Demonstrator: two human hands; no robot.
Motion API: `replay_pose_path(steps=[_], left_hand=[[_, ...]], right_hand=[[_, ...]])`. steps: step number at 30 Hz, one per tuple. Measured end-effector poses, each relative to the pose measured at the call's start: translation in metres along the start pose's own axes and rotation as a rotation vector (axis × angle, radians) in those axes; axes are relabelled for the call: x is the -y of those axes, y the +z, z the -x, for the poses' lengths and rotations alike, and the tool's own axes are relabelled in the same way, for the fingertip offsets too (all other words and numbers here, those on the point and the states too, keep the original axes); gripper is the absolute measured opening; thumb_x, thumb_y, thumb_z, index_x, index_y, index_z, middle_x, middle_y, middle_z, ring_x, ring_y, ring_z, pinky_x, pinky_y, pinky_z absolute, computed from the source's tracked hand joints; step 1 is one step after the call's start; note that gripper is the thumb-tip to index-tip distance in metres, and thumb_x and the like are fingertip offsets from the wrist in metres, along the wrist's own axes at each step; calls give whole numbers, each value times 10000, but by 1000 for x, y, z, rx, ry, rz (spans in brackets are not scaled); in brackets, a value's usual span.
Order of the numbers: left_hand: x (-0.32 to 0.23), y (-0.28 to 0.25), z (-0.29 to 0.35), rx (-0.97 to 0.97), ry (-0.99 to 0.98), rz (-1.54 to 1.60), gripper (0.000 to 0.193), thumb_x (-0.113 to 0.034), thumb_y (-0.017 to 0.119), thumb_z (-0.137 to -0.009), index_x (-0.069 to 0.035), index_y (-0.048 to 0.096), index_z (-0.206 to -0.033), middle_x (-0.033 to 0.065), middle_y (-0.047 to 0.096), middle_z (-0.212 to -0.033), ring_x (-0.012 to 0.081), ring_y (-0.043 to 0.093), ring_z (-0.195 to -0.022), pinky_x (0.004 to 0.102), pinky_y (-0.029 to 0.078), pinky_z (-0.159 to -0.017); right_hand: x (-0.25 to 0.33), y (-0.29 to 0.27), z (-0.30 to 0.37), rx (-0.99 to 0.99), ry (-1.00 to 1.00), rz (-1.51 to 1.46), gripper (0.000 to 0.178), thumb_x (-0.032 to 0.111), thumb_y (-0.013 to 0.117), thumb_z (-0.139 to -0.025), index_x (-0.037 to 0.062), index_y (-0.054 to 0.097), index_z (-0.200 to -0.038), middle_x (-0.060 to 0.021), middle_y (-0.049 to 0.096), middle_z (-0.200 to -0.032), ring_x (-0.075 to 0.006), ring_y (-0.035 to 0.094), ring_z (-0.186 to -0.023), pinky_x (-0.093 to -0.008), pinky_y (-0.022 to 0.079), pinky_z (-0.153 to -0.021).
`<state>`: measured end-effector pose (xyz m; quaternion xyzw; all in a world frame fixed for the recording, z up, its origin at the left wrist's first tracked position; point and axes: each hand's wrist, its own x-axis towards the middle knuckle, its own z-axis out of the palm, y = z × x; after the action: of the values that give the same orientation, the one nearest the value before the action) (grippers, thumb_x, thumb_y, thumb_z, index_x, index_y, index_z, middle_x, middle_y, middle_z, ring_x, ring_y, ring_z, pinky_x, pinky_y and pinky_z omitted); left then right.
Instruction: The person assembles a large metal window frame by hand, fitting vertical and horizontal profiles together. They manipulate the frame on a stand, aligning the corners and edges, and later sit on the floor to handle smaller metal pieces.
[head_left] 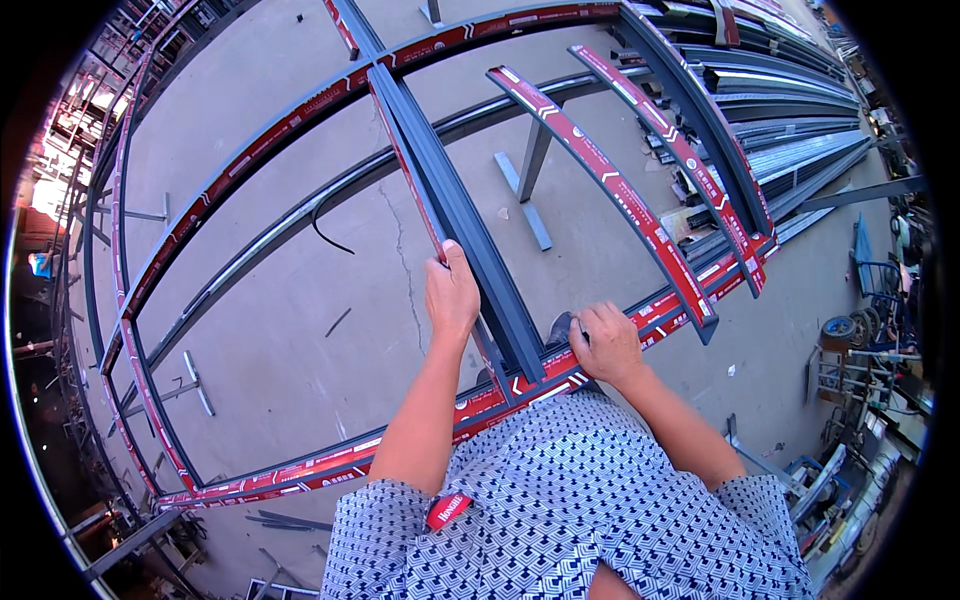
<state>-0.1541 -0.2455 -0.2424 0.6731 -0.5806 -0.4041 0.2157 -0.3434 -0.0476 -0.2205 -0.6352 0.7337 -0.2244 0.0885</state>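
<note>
pale concrete floor (270, 395), cracked down its length, fills most of the head view i watch from afar. grey metal lengths (790, 110) lie stacked toward the upper right, and a wheeled cart (850, 330) stands amid clutter near the right rim.

a big curved frame (330, 465) with red-taped faces lies in front of the body, a grey metal stand (534, 160) showing beneath. i see the left hand (452, 300) wrapped around a slim red-faced strip (405, 165), thumb on top; the strip runs close along the left side of the dark grey middle bar (458, 200). the right hand (606, 342) is at the frame's near edge, fingers curled; its knuckles hide the rest, so i can't tell whether it holds anything. two curved bars (608, 175) lie over the frame's right part.

i judge the strip stiff and fairly light, perhaps a bit springy given its length. its tape looks smooth and may slip, so i'd grip near the middle, across the narrow sides, keeping off the possibly sharp ends. the whole frame looks heavy and awkward.

as for containers, i can make out none for certain; the cart's load is too small to read.
</note>
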Motion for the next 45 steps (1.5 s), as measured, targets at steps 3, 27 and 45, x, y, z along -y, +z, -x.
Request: replay_pose_path(steps=[3, 27, 45], left_hand=[[0, 8, -2, -2, 39, 40, 830, -667, 386, -1098, 138, 590, -1094, 377, 691, -1059, 523, 682, -1069, 535, 507, -982], [14, 31, -15, -45, 89, 174, 801, -686, 468, -1075, 110, 531, -1131, 289, 678, -1073, 425, 693, -1051, 474, 518, -1001], [17, 31, -21, -27, 86, 170, 786, -686, 471, -1084, 98, 512, -1116, 236, 651, -1015, 354, 672, -964, 454, 522, -943]], right_hand=[[1, 2, 1, 9, 28, 13, 110, 134, 695, -923, 30, 709, -891, -146, 681, -908, -335, 668, -861, -453, 560, -741], [-2, 14, 3, -47, 31, 18, 91, 135, 703, -904, 46, 710, -884, -104, 685, -846, -304, 683, -813, -428, 562, -689], [0, 10, 2, 14, 53, 24, 90, 130, 714, -934, 40, 716, -920, -129, 679, -822, -317, 690, -781, -432, 562, -673]])
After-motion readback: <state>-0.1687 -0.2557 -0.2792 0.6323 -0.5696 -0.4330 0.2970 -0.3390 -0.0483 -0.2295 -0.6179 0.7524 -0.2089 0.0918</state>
